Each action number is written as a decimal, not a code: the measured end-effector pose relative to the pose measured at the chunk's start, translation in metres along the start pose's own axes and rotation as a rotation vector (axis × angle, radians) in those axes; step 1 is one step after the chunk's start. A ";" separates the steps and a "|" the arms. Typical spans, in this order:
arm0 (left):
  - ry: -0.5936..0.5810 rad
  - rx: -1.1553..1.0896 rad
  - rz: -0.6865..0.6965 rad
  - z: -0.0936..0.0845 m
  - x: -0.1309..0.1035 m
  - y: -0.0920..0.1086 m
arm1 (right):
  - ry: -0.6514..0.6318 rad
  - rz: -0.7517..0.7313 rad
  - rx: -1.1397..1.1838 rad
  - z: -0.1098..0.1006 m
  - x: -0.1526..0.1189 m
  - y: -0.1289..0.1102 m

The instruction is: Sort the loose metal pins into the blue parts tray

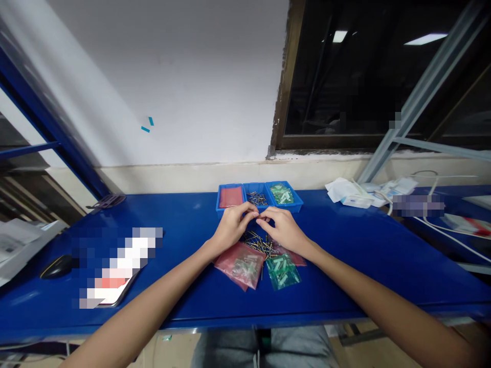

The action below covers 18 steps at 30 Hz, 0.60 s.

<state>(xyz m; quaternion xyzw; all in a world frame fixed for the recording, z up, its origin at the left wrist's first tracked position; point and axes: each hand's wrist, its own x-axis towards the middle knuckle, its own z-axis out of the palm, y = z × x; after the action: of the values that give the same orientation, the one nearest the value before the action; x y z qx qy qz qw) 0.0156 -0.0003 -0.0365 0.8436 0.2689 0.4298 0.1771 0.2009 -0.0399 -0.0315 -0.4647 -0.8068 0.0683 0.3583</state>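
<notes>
My left hand (233, 227) and my right hand (284, 228) meet above the blue table, thumbs and fingers pinched close together. Whatever lies between the fingertips is too small to make out. Just below them is a loose pile of thin metal pins (261, 244), brass and dark in colour. Pink plastic bags (245, 266) lie under and beside my left hand, the top one with small pale pieces inside. Nearer my right wrist is a green plastic bag (283, 271) with pale pieces. Beyond my hands stand blue bins with pink bags (231, 197), metal pins (256, 198) and green bags (282, 194).
On the left of the table (184, 286) lie a phone-like device (123, 286), partly pixelated, and a black computer mouse (58, 267). White packets (349, 193) and cables sit at the right rear. Metal frame posts (383, 148) rise at both sides, before the wall and window.
</notes>
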 end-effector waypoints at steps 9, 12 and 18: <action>-0.015 0.141 0.068 -0.003 -0.002 -0.003 | 0.046 0.077 0.177 -0.003 0.003 0.005; -0.101 0.303 0.127 -0.001 -0.005 -0.005 | 0.094 0.057 0.164 -0.004 0.003 0.005; -0.137 0.241 0.145 0.003 -0.008 -0.007 | 0.049 -0.023 0.020 -0.007 0.002 0.002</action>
<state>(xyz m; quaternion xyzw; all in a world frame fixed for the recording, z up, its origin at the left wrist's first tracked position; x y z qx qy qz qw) 0.0122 0.0002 -0.0475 0.9032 0.2444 0.3476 0.0608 0.2064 -0.0389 -0.0264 -0.4533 -0.8023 0.0607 0.3835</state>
